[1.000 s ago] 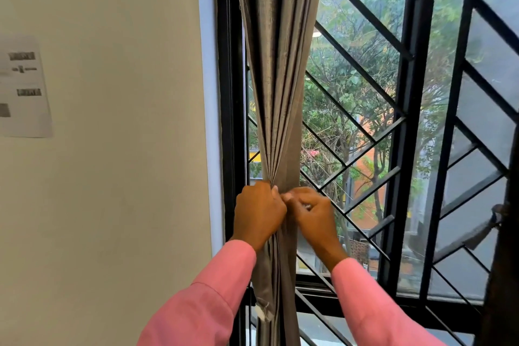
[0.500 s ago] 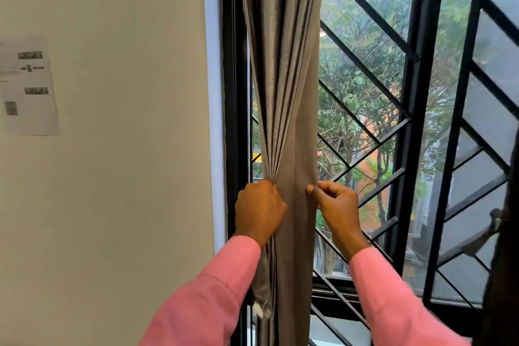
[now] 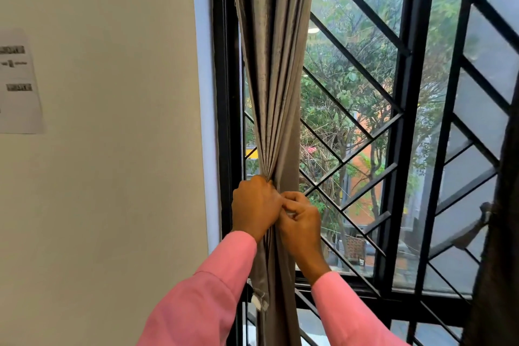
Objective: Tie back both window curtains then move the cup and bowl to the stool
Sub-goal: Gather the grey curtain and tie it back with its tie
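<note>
A grey curtain [image 3: 276, 64] hangs gathered at the left side of the window. My left hand [image 3: 255, 205] grips the bunched folds at waist height. My right hand [image 3: 302, 219] sits right beside it, fingers curled and pinching the curtain's right edge against the bunch. A loose grey strip with a white tab [image 3: 259, 299] dangles below my left wrist. A second, dark curtain [image 3: 502, 205] shows at the far right edge, with a tie-back band [image 3: 474, 229] round it. Cup, bowl and stool are out of view.
Black diagonal window bars [image 3: 365, 132] run behind the curtain, with trees and a building beyond. A pale wall fills the left, with a printed paper sheet [image 3: 18, 81] stuck on it.
My right hand, which had spread out to the curtain's right edge, has come back to the left and now meets my left hand. The curtain is bunched narrower again.
</note>
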